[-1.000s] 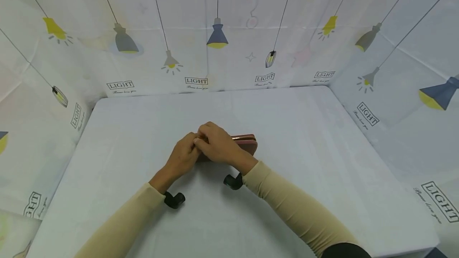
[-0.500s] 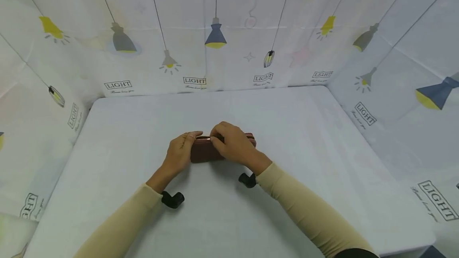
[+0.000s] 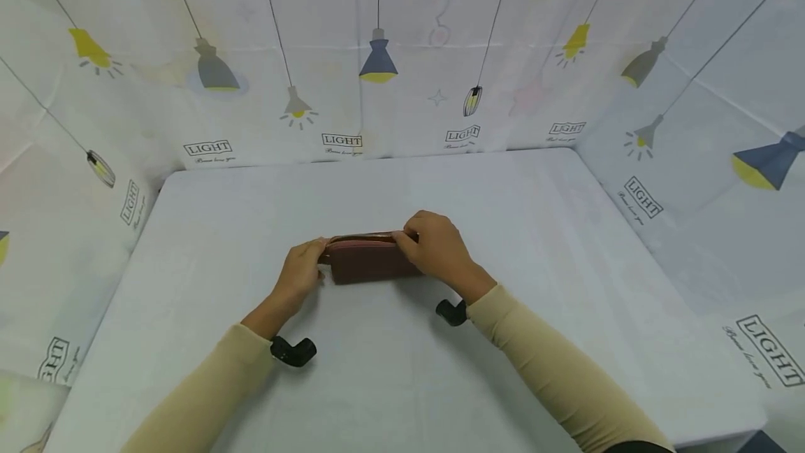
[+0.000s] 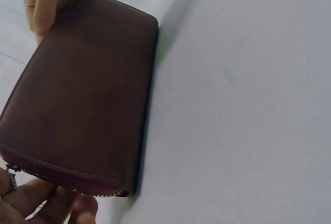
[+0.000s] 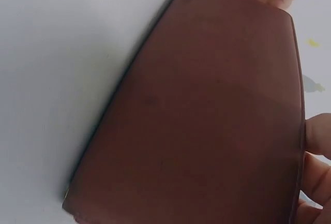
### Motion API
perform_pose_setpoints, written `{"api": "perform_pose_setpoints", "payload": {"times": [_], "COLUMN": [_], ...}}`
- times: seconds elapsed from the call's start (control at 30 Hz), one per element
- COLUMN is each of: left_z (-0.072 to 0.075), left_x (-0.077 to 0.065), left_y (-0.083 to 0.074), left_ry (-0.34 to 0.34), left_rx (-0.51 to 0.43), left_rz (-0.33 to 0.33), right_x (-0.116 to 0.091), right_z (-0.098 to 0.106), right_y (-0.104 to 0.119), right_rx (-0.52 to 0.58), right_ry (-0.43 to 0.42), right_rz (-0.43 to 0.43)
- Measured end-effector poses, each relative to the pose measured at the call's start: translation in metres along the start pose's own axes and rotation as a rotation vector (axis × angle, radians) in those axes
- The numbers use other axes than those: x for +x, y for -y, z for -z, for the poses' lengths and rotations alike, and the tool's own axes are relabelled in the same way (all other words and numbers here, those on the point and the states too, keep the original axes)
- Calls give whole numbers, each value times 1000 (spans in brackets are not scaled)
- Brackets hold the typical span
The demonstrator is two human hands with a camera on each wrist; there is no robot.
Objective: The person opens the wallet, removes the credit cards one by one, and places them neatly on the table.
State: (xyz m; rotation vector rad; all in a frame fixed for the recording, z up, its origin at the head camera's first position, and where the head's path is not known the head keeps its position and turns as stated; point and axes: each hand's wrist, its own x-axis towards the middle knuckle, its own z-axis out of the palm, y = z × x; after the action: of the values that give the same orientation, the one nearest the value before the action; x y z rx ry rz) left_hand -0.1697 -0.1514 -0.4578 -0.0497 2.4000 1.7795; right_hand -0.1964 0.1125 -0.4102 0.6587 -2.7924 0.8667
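A dark brown zip-around wallet [image 3: 371, 262] stands on its long edge on the white table, its zip running along the top. The zip teeth show parted along much of that top edge. At the wallet's left end, my left hand [image 3: 297, 272] holds the corner with thumb and fingers. A small metal zip pull [image 4: 12, 178] shows beside those fingers in the left wrist view, where the pink zip tape and teeth curve round the end. My right hand [image 3: 437, 245] grips the top edge near the right end, covering that corner. In the right wrist view the wallet's flat side [image 5: 196, 100] fills the middle.
A white cloth covers the table [image 3: 534, 229]. Cloth walls [image 3: 415, 103] printed with lamps stand at the back and sides. A black wrist camera [image 3: 294, 352] sits under the left wrist, another camera [image 3: 451, 312] under the right.
My right hand has moved right along the zip, from beside my left hand to the wallet's right end. The left hand and wallet have shifted slightly left, and the wallet's front is more exposed.
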Motion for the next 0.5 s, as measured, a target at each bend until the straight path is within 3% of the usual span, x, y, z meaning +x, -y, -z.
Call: {"api": "perform_pose_setpoints", "payload": {"times": [0.23,0.5], "left_z": [-1,0], "left_x": [-2,-3], "left_y": [2,2], "left_ry": [-43,-58], "left_rx": [129,209], "left_rz": [59,21], "right_x": [-6,-10], "right_z": [10,13], "right_y": [-8,-9], "right_rx": [-16,4], "right_ry": [5,23], "right_rz": [-1,-38]}}
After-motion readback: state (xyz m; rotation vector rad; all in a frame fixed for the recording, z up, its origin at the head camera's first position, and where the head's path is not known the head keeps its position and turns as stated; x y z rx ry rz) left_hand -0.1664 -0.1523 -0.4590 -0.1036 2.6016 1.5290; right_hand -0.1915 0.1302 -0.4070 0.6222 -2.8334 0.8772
